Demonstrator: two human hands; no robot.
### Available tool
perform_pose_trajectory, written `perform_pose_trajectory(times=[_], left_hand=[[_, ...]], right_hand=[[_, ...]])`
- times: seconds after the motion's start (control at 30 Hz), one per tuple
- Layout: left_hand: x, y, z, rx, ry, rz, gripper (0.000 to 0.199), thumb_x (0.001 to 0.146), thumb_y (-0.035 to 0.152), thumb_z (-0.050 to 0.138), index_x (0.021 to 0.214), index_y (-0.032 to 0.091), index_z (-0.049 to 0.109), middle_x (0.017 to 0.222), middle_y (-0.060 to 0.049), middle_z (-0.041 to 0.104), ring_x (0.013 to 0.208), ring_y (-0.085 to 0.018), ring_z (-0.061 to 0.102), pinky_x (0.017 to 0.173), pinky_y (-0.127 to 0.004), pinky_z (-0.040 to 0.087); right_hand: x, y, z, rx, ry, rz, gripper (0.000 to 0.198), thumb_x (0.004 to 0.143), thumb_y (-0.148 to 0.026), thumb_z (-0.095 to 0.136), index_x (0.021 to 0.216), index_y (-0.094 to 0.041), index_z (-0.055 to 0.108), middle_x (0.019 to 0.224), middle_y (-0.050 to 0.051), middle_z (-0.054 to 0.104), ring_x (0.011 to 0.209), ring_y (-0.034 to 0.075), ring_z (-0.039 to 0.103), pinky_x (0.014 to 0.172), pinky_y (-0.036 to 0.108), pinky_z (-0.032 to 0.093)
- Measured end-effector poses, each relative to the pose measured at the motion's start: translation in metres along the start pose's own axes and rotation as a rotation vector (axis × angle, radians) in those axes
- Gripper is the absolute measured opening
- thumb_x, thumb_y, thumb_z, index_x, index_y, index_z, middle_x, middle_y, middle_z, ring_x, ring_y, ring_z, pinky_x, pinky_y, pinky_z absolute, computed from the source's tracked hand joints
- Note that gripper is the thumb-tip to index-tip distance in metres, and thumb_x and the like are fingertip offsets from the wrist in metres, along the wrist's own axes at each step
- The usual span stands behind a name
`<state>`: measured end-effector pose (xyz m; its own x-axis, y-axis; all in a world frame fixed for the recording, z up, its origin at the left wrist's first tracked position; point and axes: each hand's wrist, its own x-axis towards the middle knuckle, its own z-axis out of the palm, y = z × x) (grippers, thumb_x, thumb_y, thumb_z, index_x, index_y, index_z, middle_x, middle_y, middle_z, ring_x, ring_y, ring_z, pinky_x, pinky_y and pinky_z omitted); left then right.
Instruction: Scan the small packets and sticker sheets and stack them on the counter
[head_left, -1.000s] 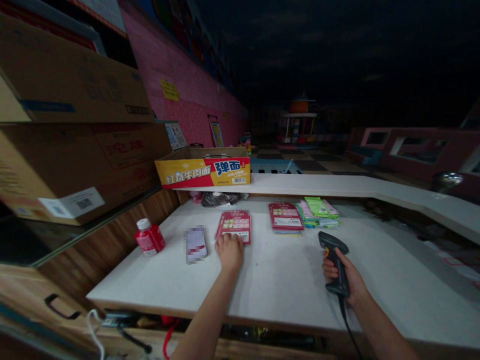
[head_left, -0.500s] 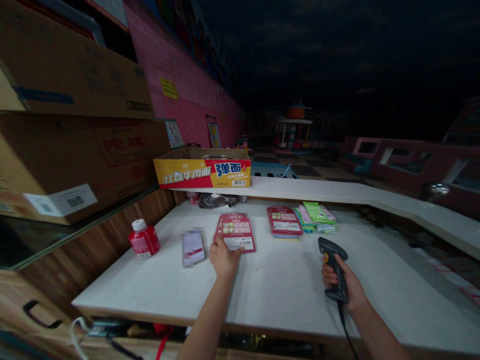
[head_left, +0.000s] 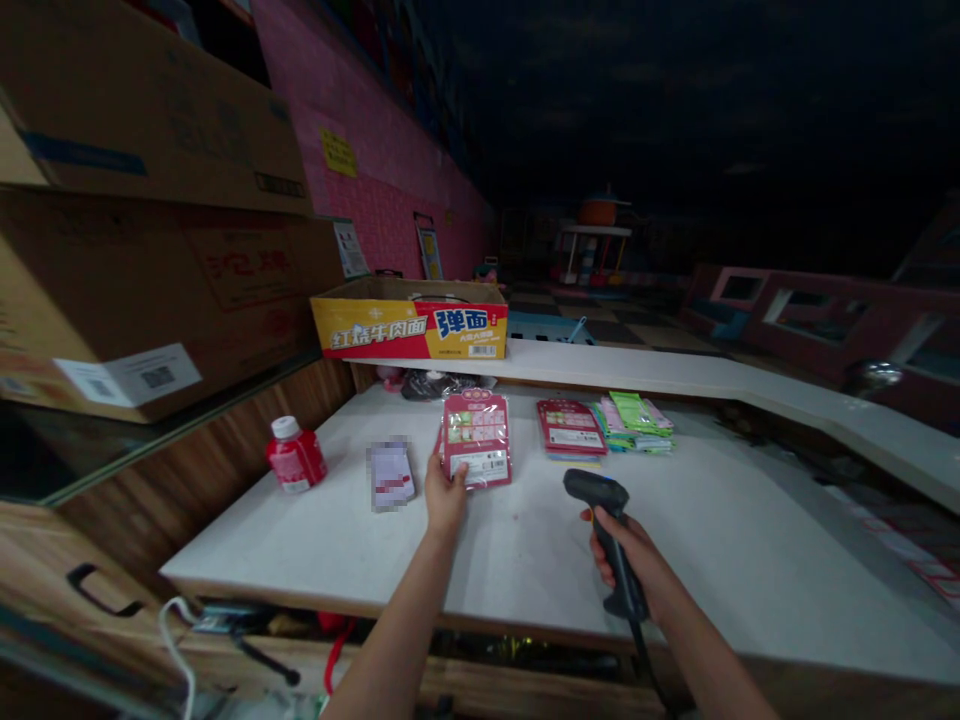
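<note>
My left hand point(head_left: 448, 490) grips the lower left edge of a red printed packet point(head_left: 478, 440) in clear plastic, thumb on its front. The packet is tilted up, its white barcode label facing me. Part of another red packet shows behind its left side. In my right hand point(head_left: 626, 555) is a black barcode scanner point(head_left: 616, 540), fingers wrapped round its handle, its head turned left towards the packet. A cable runs down from the handle. Further back lies a stack of similar red packets point(head_left: 571, 428), beside a pile of green and pink packets point(head_left: 634, 422).
A phone point(head_left: 391, 474) and a red bottle with a white cap point(head_left: 295, 455) stand left on the white counter point(head_left: 525, 560). A noodle carton point(head_left: 409, 325) sits on the raised ledge point(head_left: 637, 368) behind. Large cardboard boxes point(head_left: 165, 290) are stacked at the left.
My left hand has closed on the red packet and tilted it up from the counter. My right hand has brought the scanner left, nearer the packet. The view has shifted slightly.
</note>
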<state>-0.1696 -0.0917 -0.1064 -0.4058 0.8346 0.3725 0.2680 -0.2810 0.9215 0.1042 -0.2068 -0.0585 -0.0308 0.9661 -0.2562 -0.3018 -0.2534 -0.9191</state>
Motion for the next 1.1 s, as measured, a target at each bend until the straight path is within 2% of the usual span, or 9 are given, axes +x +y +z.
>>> perform_pose_trajectory(times=[0.17, 0.3, 0.5, 0.63, 0.8, 0.9, 1.0, 1.1], left_hand=[[0.000, 0.002, 0.000, -0.019, 0.025, 0.007, 0.039, 0.077, 0.033, 0.059, 0.112, 0.017, 0.052, 0.103, -0.008, 0.066, 0.093, -0.020, 0.064, 0.081, -0.031, 0.052], [0.000, 0.005, 0.001, 0.020, 0.064, 0.014, 0.036, 0.075, 0.029, 0.059, 0.109, 0.018, 0.054, 0.101, -0.007, 0.066, 0.092, -0.020, 0.063, 0.080, -0.031, 0.052], [-0.001, 0.007, 0.001, 0.005, 0.025, -0.034, 0.034, 0.079, 0.035, 0.058, 0.107, 0.018, 0.050, 0.099, -0.006, 0.066, 0.089, -0.018, 0.064, 0.078, -0.030, 0.053], [0.000, 0.006, 0.001, -0.030, 0.037, -0.011, 0.032, 0.078, 0.039, 0.059, 0.101, 0.019, 0.049, 0.096, -0.005, 0.065, 0.087, -0.018, 0.064, 0.077, -0.030, 0.053], [0.000, 0.008, 0.003, -0.093, 0.033, -0.003, 0.038, 0.076, 0.044, 0.062, 0.101, 0.020, 0.048, 0.097, -0.005, 0.066, 0.087, -0.018, 0.065, 0.081, -0.033, 0.054], [0.001, 0.010, 0.003, -0.174, 0.032, -0.015, 0.048, 0.072, 0.048, 0.067, 0.106, 0.020, 0.047, 0.101, -0.007, 0.066, 0.089, -0.019, 0.066, 0.082, -0.035, 0.054], [0.002, 0.011, 0.004, -0.247, 0.035, -0.044, 0.057, 0.067, 0.050, 0.073, 0.108, 0.020, 0.048, 0.100, -0.008, 0.067, 0.086, -0.019, 0.067, 0.080, -0.035, 0.055], [0.002, 0.015, 0.011, -0.289, 0.039, -0.080, 0.059, 0.062, 0.050, 0.076, 0.106, 0.019, 0.051, 0.098, -0.007, 0.068, 0.083, -0.019, 0.067, 0.076, -0.035, 0.056]], right_hand=[[-0.009, -0.005, 0.023, 0.017, -0.044, -0.003, 0.039, 0.074, -0.054, 0.069, 0.087, -0.019, 0.056, 0.048, -0.006, 0.053, 0.033, 0.008, 0.044, 0.030, 0.018, 0.032], [-0.012, -0.010, 0.028, 0.003, -0.077, 0.011, 0.039, 0.072, -0.054, 0.070, 0.084, -0.020, 0.055, 0.048, -0.006, 0.053, 0.033, 0.008, 0.044, 0.030, 0.018, 0.031], [-0.012, -0.010, 0.027, -0.012, -0.085, 0.008, 0.041, 0.072, -0.056, 0.069, 0.085, -0.019, 0.055, 0.048, -0.006, 0.052, 0.034, 0.008, 0.043, 0.031, 0.018, 0.032], [0.002, -0.012, 0.001, 0.073, -0.056, -0.017, 0.043, 0.072, -0.056, 0.071, 0.087, -0.018, 0.057, 0.050, -0.005, 0.052, 0.036, 0.008, 0.043, 0.032, 0.018, 0.032], [0.025, -0.019, -0.061, 0.325, -0.068, 0.121, 0.036, 0.074, -0.048, 0.072, 0.081, -0.016, 0.058, 0.050, -0.005, 0.049, 0.037, 0.005, 0.040, 0.033, 0.015, 0.032], [0.033, -0.016, -0.089, 0.532, -0.124, 0.116, 0.029, 0.077, -0.042, 0.071, 0.079, -0.017, 0.057, 0.053, -0.005, 0.047, 0.038, 0.004, 0.038, 0.033, 0.013, 0.032], [0.040, -0.010, -0.100, 0.687, -0.188, 0.097, 0.024, 0.079, -0.038, 0.070, 0.083, -0.017, 0.057, 0.055, -0.006, 0.046, 0.039, 0.004, 0.037, 0.033, 0.012, 0.032], [0.046, -0.006, -0.101, 0.727, -0.216, 0.145, 0.022, 0.081, -0.036, 0.068, 0.083, -0.016, 0.057, 0.055, -0.006, 0.046, 0.039, 0.004, 0.039, 0.033, 0.012, 0.033]])
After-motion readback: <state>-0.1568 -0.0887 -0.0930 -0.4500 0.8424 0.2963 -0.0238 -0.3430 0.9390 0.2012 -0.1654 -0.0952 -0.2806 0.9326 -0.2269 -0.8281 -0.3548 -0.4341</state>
